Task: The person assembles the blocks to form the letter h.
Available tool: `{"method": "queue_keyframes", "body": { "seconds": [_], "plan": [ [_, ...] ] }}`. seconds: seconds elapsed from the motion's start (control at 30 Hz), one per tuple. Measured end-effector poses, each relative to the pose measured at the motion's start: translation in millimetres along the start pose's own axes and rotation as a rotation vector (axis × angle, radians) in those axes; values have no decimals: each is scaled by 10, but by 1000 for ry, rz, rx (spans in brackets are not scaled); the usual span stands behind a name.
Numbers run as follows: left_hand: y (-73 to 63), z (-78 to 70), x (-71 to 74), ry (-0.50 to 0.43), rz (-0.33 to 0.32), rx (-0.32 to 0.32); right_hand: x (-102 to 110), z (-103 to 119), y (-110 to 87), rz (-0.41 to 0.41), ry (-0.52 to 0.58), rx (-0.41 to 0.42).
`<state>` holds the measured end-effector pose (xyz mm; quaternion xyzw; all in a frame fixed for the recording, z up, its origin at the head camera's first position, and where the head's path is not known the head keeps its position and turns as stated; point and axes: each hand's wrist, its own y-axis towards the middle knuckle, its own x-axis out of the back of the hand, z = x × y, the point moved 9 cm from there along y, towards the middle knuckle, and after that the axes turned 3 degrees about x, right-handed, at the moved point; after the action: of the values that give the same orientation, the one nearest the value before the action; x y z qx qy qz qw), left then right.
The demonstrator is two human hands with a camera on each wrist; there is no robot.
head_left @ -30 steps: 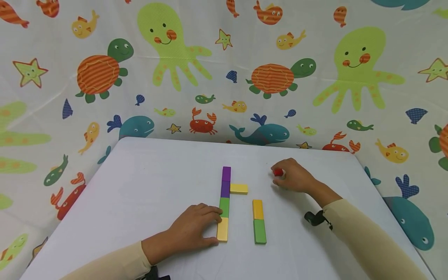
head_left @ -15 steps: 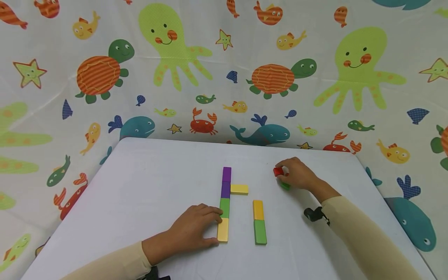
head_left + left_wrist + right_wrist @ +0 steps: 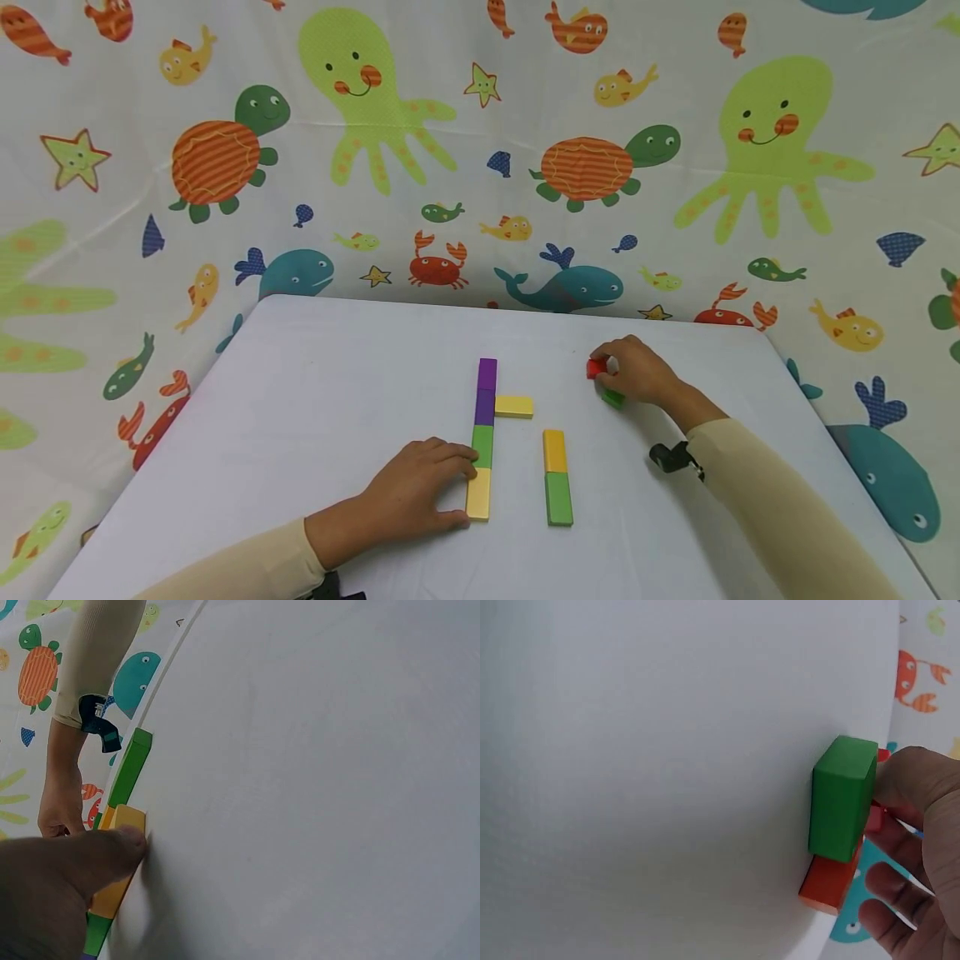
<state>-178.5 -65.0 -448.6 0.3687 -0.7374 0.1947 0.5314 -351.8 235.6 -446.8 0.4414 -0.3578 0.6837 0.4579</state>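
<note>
In the head view my left hand (image 3: 415, 487) rests beside a column of blocks. Its fingertips touch the left edge where a light yellow block (image 3: 478, 496) meets a green block (image 3: 482, 447); the thumb lies at the yellow block's near end, as the thumb (image 3: 129, 838) in the left wrist view shows. Two purple blocks (image 3: 487, 375) continue that column away from me. Toward the back right, my right hand (image 3: 637, 375) pinches a red block (image 3: 596, 368), partly covered by fingers. A dark green block (image 3: 838, 802) stands close beside the hand, near an orange-red surface (image 3: 829, 885).
A yellow block (image 3: 513, 407) juts right from the column's purple part. Farther right, an orange-yellow block (image 3: 554, 451) and a green block (image 3: 558, 500) form a shorter line. The white table (image 3: 352, 375) ends at a patterned backdrop (image 3: 420, 117).
My right hand has shifted slightly to the right, and the dark green block beneath it has come into view. The left hand and the laid blocks have stayed in place.
</note>
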Motion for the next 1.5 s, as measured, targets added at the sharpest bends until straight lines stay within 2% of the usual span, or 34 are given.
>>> {"method": "queue_keyframes", "body": {
  "seconds": [0.3,0.53,0.87,1.1,1.5],
  "plan": [
    [4,-11,6,9,-6,-10,-70,220,12,-18,-12,50],
    [11,-13,2,9,-8,-12,-152,412,-24,3,-8,90],
    [6,-12,7,25,-41,-31,-223,629,-95,9,4,150],
    [7,-5,10,18,-35,-36,-259,703,-115,11,8,179],
    [11,11,10,10,-22,-24,-326,775,-120,16,-1,172]
  ]
}}
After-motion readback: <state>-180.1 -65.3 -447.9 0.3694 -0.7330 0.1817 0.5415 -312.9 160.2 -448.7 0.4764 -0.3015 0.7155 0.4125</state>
